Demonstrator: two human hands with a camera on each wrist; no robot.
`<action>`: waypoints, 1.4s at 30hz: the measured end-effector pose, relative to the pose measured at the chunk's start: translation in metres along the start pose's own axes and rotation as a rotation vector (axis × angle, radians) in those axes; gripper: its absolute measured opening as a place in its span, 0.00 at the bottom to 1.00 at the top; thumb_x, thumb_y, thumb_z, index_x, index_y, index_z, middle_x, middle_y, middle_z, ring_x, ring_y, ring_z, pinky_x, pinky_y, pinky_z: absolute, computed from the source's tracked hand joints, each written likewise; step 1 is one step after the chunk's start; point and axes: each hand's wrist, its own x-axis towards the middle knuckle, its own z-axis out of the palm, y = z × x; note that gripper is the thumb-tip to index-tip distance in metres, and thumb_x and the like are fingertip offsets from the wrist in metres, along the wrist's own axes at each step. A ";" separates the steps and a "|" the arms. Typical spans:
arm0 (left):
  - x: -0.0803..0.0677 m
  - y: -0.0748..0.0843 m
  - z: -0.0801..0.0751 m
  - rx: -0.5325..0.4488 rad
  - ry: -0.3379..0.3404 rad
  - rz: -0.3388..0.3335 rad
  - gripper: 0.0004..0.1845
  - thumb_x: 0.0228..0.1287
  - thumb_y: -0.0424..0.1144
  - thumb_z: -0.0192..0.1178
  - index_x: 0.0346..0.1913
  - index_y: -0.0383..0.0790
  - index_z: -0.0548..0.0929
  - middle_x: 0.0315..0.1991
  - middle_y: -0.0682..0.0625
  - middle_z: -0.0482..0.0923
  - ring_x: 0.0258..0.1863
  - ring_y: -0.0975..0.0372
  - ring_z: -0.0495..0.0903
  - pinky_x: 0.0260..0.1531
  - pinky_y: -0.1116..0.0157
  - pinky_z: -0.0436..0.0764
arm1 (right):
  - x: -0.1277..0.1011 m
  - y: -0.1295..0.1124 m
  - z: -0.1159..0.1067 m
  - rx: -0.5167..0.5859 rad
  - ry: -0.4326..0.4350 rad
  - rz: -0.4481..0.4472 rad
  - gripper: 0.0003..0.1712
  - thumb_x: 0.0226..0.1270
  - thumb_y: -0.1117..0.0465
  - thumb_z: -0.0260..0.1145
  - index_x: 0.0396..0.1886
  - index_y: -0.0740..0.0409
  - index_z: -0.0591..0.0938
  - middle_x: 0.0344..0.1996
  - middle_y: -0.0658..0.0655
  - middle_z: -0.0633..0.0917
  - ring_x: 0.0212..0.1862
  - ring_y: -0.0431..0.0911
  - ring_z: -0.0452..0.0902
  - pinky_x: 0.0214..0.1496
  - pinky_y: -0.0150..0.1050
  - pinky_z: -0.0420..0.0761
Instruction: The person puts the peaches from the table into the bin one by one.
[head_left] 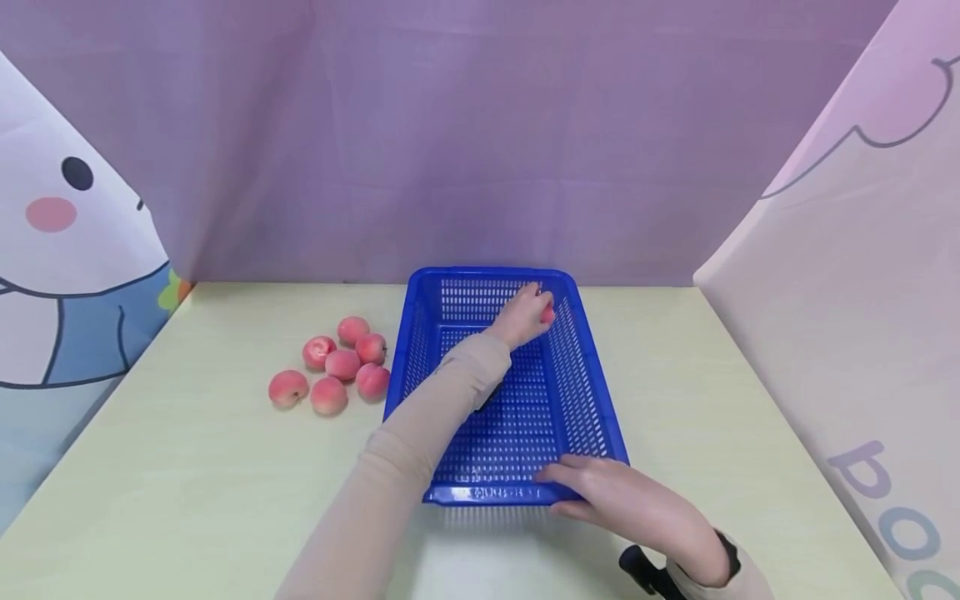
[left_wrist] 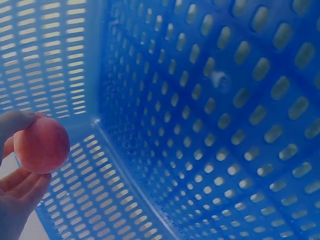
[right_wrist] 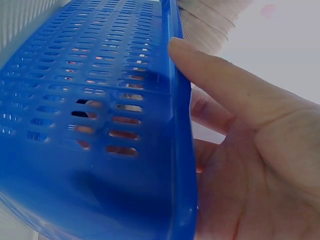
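the left hand (head_left: 522,317) pinches a peach (left_wrist: 41,145) inside the blue basket (head_left: 592,383), the right hand (head_left: 611,496) grips its near rim.

Basket (head_left: 592,400) sitting mid-table (head_left: 225,500), nearer the back edge; loose peaches (head_left: 341,365) clustered just left of it, toward the back-left corner.

We note a pale yellow-green desk (head_left: 187,467) under even, soft light. A plain purple cloth backdrop (head_left: 450,133) hangs behind its far edge. Printed cartoon sheets (head_left: 67,275) close off the left and right edges, slanting inward.
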 end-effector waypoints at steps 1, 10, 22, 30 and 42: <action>0.000 0.000 0.002 0.001 -0.002 -0.006 0.16 0.56 0.40 0.59 0.47 0.41 0.75 0.53 0.42 0.67 0.52 0.56 0.68 0.49 0.64 0.71 | 0.000 0.000 0.000 -0.002 0.003 -0.002 0.14 0.56 0.58 0.62 0.43 0.54 0.78 0.35 0.48 0.80 0.37 0.39 0.77 0.39 0.33 0.77; 0.003 -0.002 0.019 0.055 -0.028 0.006 0.17 0.55 0.40 0.60 0.47 0.39 0.74 0.47 0.43 0.70 0.48 0.57 0.70 0.46 0.64 0.72 | -0.001 0.001 0.002 0.016 -0.003 0.000 0.14 0.56 0.57 0.62 0.43 0.54 0.77 0.34 0.47 0.79 0.36 0.38 0.76 0.38 0.32 0.77; 0.004 -0.002 0.023 0.071 -0.029 -0.030 0.18 0.57 0.40 0.59 0.49 0.39 0.73 0.56 0.38 0.66 0.55 0.53 0.68 0.52 0.62 0.70 | -0.001 0.001 0.001 0.018 -0.012 0.009 0.15 0.56 0.56 0.62 0.44 0.54 0.78 0.35 0.48 0.80 0.37 0.38 0.76 0.38 0.33 0.77; 0.004 -0.002 0.027 0.061 -0.026 -0.043 0.14 0.57 0.39 0.58 0.45 0.38 0.74 0.54 0.38 0.67 0.52 0.53 0.70 0.49 0.62 0.72 | -0.002 0.001 0.001 0.016 0.001 -0.003 0.15 0.56 0.56 0.62 0.43 0.54 0.78 0.35 0.48 0.80 0.37 0.39 0.77 0.38 0.33 0.77; 0.004 -0.005 0.028 0.067 -0.031 0.002 0.09 0.57 0.39 0.58 0.40 0.39 0.74 0.55 0.36 0.67 0.55 0.52 0.68 0.51 0.63 0.70 | -0.003 -0.001 0.002 0.042 -0.006 0.019 0.14 0.56 0.57 0.62 0.43 0.55 0.78 0.34 0.47 0.79 0.37 0.37 0.76 0.38 0.32 0.77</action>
